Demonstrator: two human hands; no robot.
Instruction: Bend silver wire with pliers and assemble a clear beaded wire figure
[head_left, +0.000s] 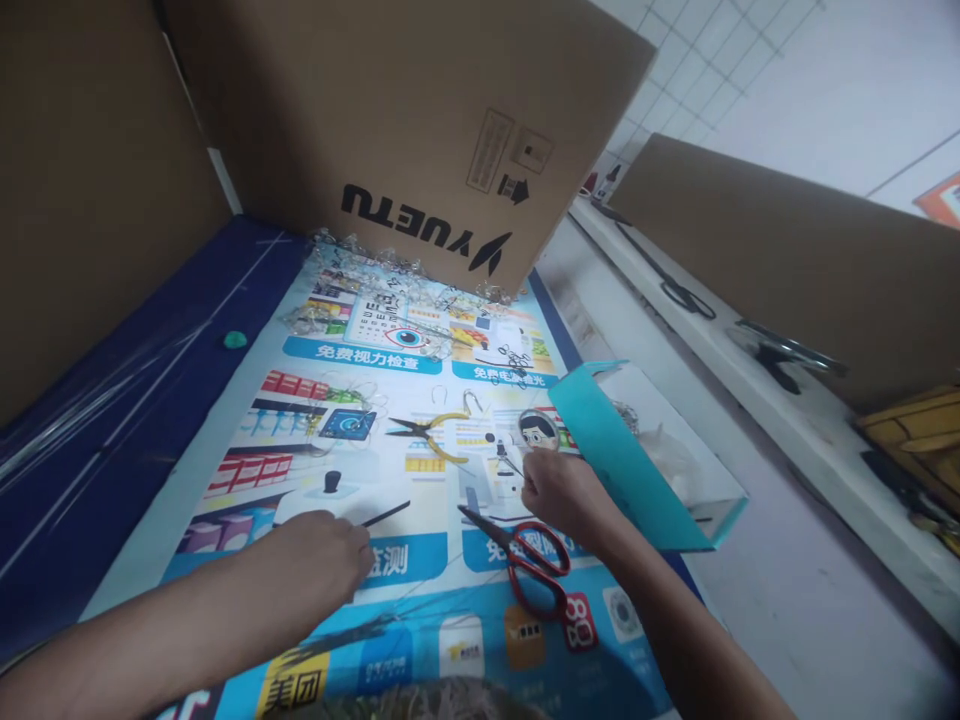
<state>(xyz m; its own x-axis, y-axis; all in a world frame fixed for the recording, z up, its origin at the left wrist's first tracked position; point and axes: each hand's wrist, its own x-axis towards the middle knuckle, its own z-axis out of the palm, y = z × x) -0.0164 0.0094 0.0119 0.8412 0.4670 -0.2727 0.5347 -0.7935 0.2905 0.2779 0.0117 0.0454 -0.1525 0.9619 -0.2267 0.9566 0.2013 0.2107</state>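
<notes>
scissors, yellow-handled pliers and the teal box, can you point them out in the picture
Scissors (511, 541): head view, at the pivot.
Yellow-handled pliers (426, 432): head view, at the joint.
Teal box (628, 462): head view, on its teal side.

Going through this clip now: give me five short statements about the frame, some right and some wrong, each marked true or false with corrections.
1. The red-handled scissors are nearer the right hand than the left hand. True.
2. The right hand is spread flat with its fingers stretched out. False: its fingers are curled in.
3. The yellow-handled pliers lie on the printed sheet. True.
4. The left hand is holding the scissors. False: they lie on the printed sheet.
5. The lettering YUETU on the large cardboard box appears upside down from this view. True.
</notes>
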